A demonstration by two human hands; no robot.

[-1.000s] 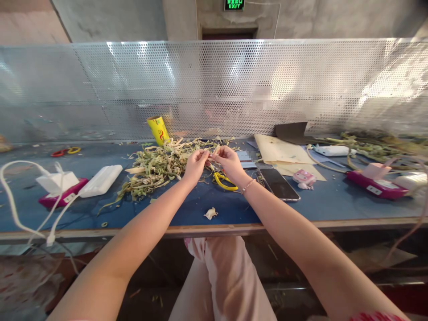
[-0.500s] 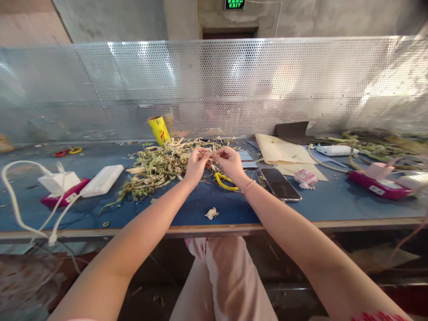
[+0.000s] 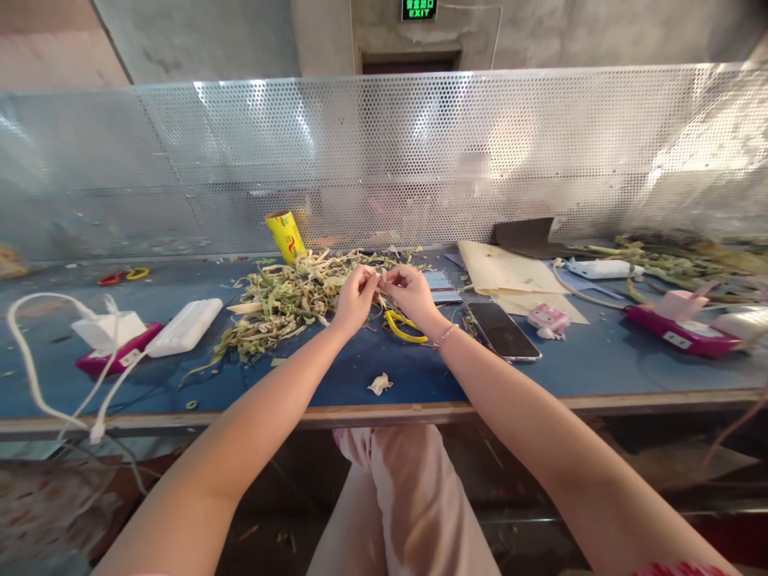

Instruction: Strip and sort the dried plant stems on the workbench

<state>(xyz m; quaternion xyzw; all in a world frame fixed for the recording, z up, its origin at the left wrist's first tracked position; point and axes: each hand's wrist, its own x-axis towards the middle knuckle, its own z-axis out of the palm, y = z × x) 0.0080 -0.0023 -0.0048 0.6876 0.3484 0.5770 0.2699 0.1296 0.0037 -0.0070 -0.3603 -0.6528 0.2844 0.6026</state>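
Note:
My left hand and my right hand meet over the right side of a heap of withered green and tan plant strips. Thumbs and fingers of both are pinched together, fingertips touching. A small pale bit shows between them, too little of it to name. Below my right hand lies a pair of yellow-handled scissors, its blades hidden. A crumpled pale scrap rests near the table's front edge.
A yellow tube stands tilted behind the heap. To the right are a phone, a pink figure-shaped item and brown paper. Magenta power strips with cables lie at both sides, a white power bank at left. A perforated metal screen closes the back.
Both hands stay pinched together in nearly the same spot, with only slight finger movement. The view has shifted a little; the things on the table lie as before.

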